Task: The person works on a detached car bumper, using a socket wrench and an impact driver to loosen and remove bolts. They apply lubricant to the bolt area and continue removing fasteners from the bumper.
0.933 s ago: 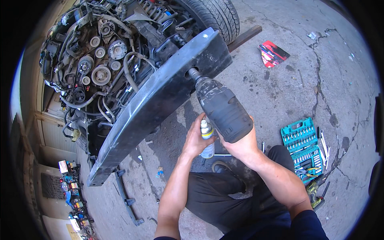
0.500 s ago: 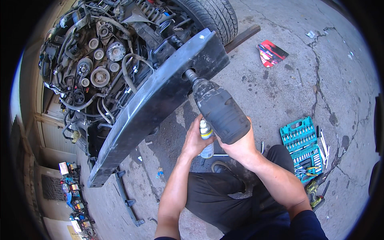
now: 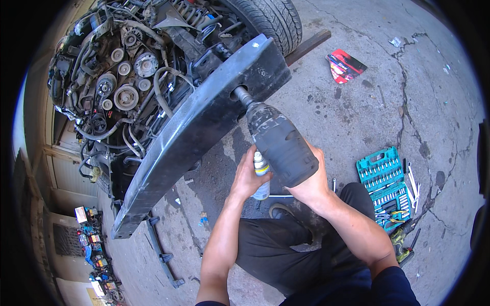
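Observation:
My left hand (image 3: 248, 176) is closed around a spray can (image 3: 261, 189) with a white top and a yellow band. Its thumb lies across the front of the can; the other fingers are partly hidden. My right hand (image 3: 312, 186) grips an impact wrench (image 3: 286, 145) in a dark, worn cover; the wrench body hides its handle and most of my fingers. From the wrench's nose, a metal socket (image 3: 242, 95) reaches into a round hole in the black bumper beam (image 3: 204, 109), which slants across the front of the car.
Behind the beam lies the exposed engine (image 3: 125, 76) with pulleys and hoses, beside a tyre (image 3: 278, 23). A teal socket case (image 3: 380, 158) lies open at right, near wrenches (image 3: 414, 186) and a green power tool (image 3: 400, 245). A black bracket (image 3: 164, 257) rests on cracked concrete.
My left thumb has drawn slightly left, away from the wrench and my right hand. The wrench has shifted a little within the view, its socket still in the beam's hole.

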`<state>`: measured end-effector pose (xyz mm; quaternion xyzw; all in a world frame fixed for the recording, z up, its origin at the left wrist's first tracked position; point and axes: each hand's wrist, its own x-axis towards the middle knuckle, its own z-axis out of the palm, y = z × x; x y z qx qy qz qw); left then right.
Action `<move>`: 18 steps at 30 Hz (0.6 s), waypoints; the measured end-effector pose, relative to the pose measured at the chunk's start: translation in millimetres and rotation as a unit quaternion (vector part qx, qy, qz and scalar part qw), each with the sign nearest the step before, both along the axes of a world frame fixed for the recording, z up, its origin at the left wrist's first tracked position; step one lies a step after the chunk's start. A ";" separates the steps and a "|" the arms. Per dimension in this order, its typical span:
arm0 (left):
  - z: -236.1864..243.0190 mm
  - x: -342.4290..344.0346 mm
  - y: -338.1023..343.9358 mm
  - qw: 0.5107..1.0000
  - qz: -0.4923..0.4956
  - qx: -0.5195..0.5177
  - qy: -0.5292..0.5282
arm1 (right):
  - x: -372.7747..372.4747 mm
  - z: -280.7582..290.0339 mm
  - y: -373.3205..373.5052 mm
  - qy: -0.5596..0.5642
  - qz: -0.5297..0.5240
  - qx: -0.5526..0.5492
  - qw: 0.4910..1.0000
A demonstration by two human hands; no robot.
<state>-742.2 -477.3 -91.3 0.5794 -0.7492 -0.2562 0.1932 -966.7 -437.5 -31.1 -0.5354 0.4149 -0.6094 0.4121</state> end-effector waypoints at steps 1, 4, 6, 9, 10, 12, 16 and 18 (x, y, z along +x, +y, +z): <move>-0.4 0.4 -0.3 1.000 0.004 0.002 -0.004 | 0.4 -0.6 0.2 -0.017 0.004 -0.011 1.000; -0.8 1.9 -1.4 1.000 0.005 -0.006 -0.026 | 2.2 -1.7 2.1 -0.035 0.008 -0.019 0.999; -1.1 2.8 -1.8 0.999 0.004 -0.010 -0.032 | 2.3 -1.4 4.9 -0.027 0.008 -0.013 1.000; -1.1 3.6 -1.7 0.999 0.005 -0.015 -0.032 | 0.3 2.5 10.0 -0.020 0.003 -0.015 1.000; -1.1 3.7 -1.4 0.999 0.003 -0.018 -0.034 | -0.7 4.4 12.3 -0.022 0.005 -0.009 1.000; -0.8 3.3 -0.6 0.999 0.006 -0.017 -0.039 | -4.2 7.6 13.7 -0.020 0.021 0.001 1.000; 1.3 1.0 -0.7 0.999 0.004 -0.015 -0.040 | -8.7 2.3 13.5 -0.007 0.014 -0.038 0.999; 3.9 -0.9 0.9 0.999 0.000 -0.019 -0.036 | -11.5 -9.4 17.2 0.024 0.004 -0.077 0.997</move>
